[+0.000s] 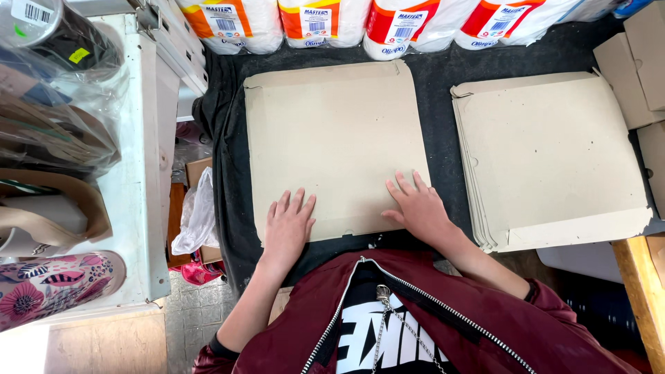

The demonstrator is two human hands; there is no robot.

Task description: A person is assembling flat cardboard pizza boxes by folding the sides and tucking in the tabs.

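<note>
A flat sheet of beige cardboard (332, 131) lies on a dark cloth-covered surface (436, 83) in front of me. My left hand (287, 225) rests palm down on the sheet's near left edge, fingers slightly spread. My right hand (414, 204) presses flat on the near right corner of the same sheet. Neither hand grips anything. To the right lies a stack of several similar flat cardboard sheets (547, 159), untouched.
Several white, orange and red plastic-wrapped packs (325, 24) line the far edge. A white shelf unit (138, 173) with bags and a floral tumbler (55, 284) stands left. A crumpled plastic bag (197, 215) hangs beside it. More cardboard pieces (644, 62) sit far right.
</note>
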